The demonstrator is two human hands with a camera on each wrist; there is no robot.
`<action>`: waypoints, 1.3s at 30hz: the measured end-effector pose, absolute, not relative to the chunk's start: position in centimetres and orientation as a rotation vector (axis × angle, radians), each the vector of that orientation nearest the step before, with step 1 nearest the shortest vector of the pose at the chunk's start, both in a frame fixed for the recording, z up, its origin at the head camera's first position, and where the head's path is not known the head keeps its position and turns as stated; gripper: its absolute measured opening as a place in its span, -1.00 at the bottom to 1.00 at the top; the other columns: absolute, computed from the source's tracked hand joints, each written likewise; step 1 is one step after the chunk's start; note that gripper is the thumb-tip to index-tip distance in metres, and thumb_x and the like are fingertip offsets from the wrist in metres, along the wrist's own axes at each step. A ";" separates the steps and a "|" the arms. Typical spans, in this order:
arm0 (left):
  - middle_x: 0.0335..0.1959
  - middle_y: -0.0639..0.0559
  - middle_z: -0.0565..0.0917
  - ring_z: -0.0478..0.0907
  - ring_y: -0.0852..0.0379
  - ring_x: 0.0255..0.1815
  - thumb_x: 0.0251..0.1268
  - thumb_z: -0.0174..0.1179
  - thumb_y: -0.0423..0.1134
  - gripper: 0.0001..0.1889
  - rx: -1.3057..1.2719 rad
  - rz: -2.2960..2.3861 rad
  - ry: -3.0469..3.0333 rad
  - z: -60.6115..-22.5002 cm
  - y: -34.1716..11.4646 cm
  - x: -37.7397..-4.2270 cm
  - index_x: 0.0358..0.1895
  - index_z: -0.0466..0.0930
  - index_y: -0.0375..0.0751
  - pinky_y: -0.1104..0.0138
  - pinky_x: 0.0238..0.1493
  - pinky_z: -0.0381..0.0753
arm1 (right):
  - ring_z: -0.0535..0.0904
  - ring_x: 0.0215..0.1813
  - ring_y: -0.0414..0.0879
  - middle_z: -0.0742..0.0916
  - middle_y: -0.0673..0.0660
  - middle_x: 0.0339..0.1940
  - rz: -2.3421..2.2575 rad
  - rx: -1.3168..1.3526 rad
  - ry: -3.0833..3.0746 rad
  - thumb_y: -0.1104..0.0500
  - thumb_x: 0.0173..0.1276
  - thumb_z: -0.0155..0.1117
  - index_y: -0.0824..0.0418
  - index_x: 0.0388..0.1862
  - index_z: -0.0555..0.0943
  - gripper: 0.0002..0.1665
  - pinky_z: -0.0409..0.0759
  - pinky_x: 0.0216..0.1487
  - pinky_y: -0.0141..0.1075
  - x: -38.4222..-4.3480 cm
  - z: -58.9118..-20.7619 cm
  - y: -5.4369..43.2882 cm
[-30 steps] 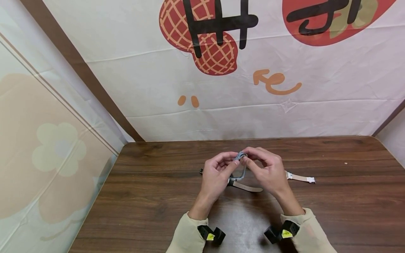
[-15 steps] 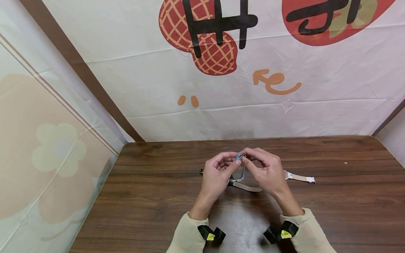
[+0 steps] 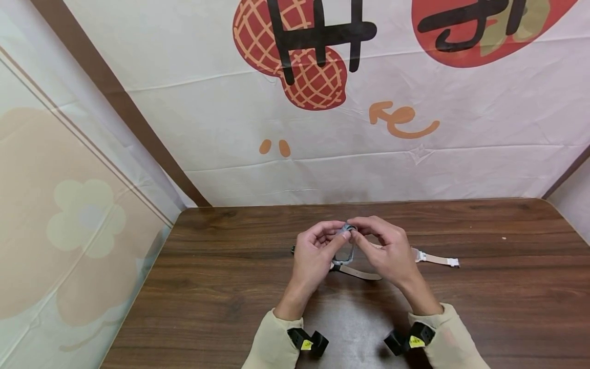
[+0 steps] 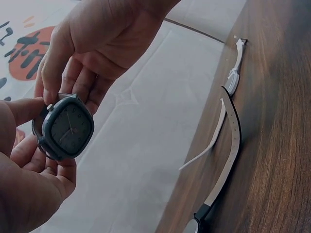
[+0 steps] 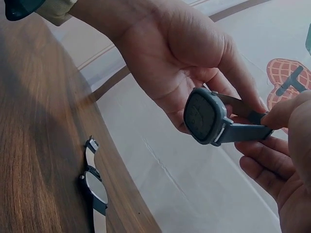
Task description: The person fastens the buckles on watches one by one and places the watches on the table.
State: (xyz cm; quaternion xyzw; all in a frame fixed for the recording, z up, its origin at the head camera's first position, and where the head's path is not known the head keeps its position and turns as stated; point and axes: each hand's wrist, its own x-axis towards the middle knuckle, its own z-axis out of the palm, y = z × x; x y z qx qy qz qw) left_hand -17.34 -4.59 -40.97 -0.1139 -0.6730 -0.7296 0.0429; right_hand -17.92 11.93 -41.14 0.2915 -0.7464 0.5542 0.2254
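Note:
A square-cased watch (image 4: 73,127) with a blue-grey strap (image 5: 245,132) is held in the air by both hands, its strap bent round into a loop. My left hand (image 3: 315,257) pinches the strap from the left, thumb towards me. From the other side my right hand (image 3: 391,252) pinches it, with thumb and fingertips meeting at the strap's joined part. The dial faces away from the fingers in both wrist views. Fingers partly cover the strap ends, so whether the buckle is fastened cannot be seen.
A black watch with a pale strap lining (image 3: 361,274) lies on the brown wooden table (image 3: 221,287) beneath the hands. Right of it lies a white watch (image 3: 438,259), partly behind my right hand. A printed cloth (image 3: 198,118) hangs behind the table.
My right fingertips have shifted slightly left along the strap towards my left fingers. The watch has tilted a little; my left hand is almost still.

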 end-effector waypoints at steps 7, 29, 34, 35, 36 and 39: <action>-0.22 -0.21 0.70 0.60 0.23 -0.31 0.25 0.34 -0.38 -0.78 -0.366 -2.240 -2.048 -40.7 -4.6 -17.3 -0.06 0.68 -0.37 0.48 -0.26 0.56 | 0.64 -0.23 -0.26 0.74 0.07 -0.26 1.491 0.849 -2.070 0.56 0.20 0.31 0.23 -0.11 0.70 -0.65 0.61 -0.14 -0.47 -18.0 -40.9 12.1; -0.20 -0.23 0.71 0.62 0.23 -0.26 0.25 0.34 -0.37 -0.73 -0.366 -2.197 -2.038 -40.6 -4.9 -17.4 -0.01 0.64 -0.39 0.47 -0.23 0.55 | 0.60 -0.20 -0.22 0.71 0.11 -0.23 1.637 0.834 -2.077 0.56 0.26 0.26 0.29 -0.10 0.67 -0.70 0.61 -0.17 -0.46 -17.9 -40.7 12.1; -0.19 -0.23 0.72 0.63 0.24 -0.24 0.24 0.35 -0.37 -0.74 -0.346 -2.192 -2.068 -40.9 -5.0 -17.2 -0.03 0.66 -0.37 0.47 -0.22 0.57 | 0.60 -0.20 -0.17 0.71 0.06 -0.22 1.582 0.846 -2.127 0.50 0.31 0.25 0.23 -0.10 0.69 -0.73 0.61 -0.19 -0.45 -17.7 -41.1 12.3; -0.19 -0.23 0.73 0.63 0.24 -0.24 0.24 0.35 -0.37 -0.74 -0.346 -2.191 -2.069 -40.9 -5.0 -17.2 -0.03 0.66 -0.37 0.47 -0.22 0.57 | 0.60 -0.19 -0.17 0.71 0.05 -0.21 1.571 0.845 -2.133 0.49 0.31 0.26 0.22 -0.10 0.69 -0.73 0.61 -0.19 -0.45 -17.7 -41.0 12.3; -0.19 -0.23 0.73 0.63 0.24 -0.24 0.24 0.35 -0.36 -0.74 -0.347 -2.191 -2.069 -40.9 -5.0 -17.2 -0.03 0.66 -0.37 0.47 -0.22 0.57 | 0.60 -0.19 -0.17 0.72 0.05 -0.21 1.563 0.848 -2.136 0.48 0.32 0.26 0.22 -0.10 0.69 -0.73 0.60 -0.20 -0.45 -17.7 -41.0 12.4; -0.19 -0.23 0.72 0.63 0.23 -0.23 0.24 0.36 -0.35 -0.73 -0.348 -2.196 -2.073 -41.0 -5.0 -17.2 -0.03 0.65 -0.39 0.46 -0.21 0.58 | 0.61 -0.21 -0.19 0.72 0.05 -0.19 1.533 0.849 -2.146 0.48 0.31 0.27 0.21 -0.11 0.70 -0.73 0.60 -0.22 -0.46 -17.9 -41.1 12.5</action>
